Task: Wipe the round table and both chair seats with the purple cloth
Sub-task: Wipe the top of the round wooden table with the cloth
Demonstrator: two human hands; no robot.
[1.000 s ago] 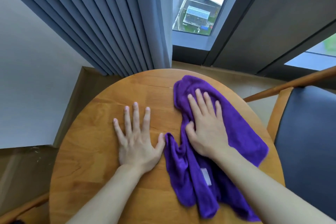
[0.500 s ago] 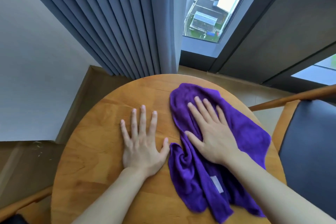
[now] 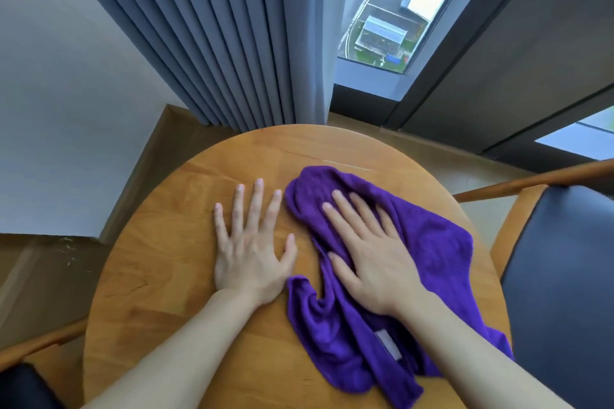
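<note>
Head view: the round wooden table (image 3: 156,276) shows bare top along its far and left rim. The rumpled purple cloth (image 3: 438,242) covers its right half, reaching the near-right edge. The right hand (image 3: 375,252) presses it, fingers straight; the left hand (image 3: 252,249) lies flat on wood, fingers spread. A dark-cushioned wooden chair (image 3: 564,276) stands right; grey pleated curtains (image 3: 216,43) hang behind.

pleated grey-blue curtain (image 3: 232,36), window (image 3: 385,16), white wall (image 3: 66,93)
</note>
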